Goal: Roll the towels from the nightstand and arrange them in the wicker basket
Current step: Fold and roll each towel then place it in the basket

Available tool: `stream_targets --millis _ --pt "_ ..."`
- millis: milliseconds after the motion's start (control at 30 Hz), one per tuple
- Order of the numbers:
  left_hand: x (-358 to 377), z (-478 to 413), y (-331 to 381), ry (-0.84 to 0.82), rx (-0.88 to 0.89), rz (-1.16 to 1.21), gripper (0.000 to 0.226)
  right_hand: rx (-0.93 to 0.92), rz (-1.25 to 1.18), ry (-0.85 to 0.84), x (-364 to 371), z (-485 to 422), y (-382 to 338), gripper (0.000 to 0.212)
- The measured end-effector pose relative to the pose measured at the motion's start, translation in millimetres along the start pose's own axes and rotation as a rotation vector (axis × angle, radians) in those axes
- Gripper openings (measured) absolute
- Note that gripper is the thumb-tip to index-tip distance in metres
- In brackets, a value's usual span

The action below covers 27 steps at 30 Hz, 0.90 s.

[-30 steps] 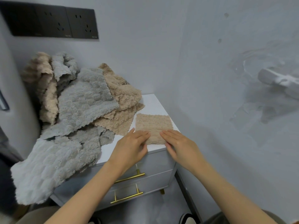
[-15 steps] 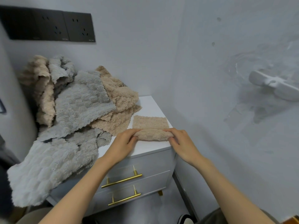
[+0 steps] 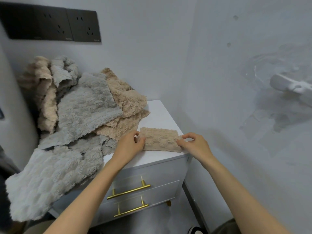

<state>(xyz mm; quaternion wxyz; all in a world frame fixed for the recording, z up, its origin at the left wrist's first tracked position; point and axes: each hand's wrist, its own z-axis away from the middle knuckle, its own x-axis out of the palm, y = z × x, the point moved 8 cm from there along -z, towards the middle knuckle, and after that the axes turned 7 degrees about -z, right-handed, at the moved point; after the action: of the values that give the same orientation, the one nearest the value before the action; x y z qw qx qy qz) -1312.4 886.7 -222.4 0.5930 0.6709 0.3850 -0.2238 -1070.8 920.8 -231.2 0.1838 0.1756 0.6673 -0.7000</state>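
Your left hand (image 3: 130, 146) had its fingers curled on the left end of the small beige towel (image 3: 160, 140); your right hand (image 3: 195, 146) pinched the right end. Both were gripping. The towel lay bunched into a thick band on the near right corner of the white nightstand (image 3: 162, 115). A heap of grey and beige towels (image 3: 87, 105) covered the left side, with one grey towel hanging over the near edge.

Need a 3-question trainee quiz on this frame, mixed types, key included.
1. True or false: the left hand and right hand each grip an end of the small beige towel.
2. That towel lies on: A) the nightstand top, B) an open drawer, C) the floor.
3. How many gold handles show on the nightstand front?
Key: 1 true; 2 A; 3 two.
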Motion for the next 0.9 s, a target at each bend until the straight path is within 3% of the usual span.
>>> stream_targets --millis 100,200,333,433,567,700,900 --pt "-6 1 1 0.056 -0.035 -0.095 0.015 -0.074 0.109 0.052 1 0 -11 0.018" --pt "-12 1 5 0.145 0.024 -0.241 0.02 -0.269 0.197 0.096 6 5 -27 0.031" --pt "-11 10 32 0.264 0.349 -0.262 0.016 -0.66 0.351 0.093 27 22 -51 0.044" --pt "-1 17 43 0.177 0.485 -0.217 0.034 -0.833 0.451 0.091 35 32 -55 0.04" --pt "3 19 37 0.094 0.503 -0.282 0.046 -0.888 0.585 0.029 40 38 -49 0.043" --pt "10 26 32 0.059 0.495 -0.385 0.046 -0.802 0.653 -0.018 39 37 -36 0.05" --pt "12 22 24 0.005 0.443 -0.34 0.046 -0.679 0.684 -0.132 40 28 -29 0.052"
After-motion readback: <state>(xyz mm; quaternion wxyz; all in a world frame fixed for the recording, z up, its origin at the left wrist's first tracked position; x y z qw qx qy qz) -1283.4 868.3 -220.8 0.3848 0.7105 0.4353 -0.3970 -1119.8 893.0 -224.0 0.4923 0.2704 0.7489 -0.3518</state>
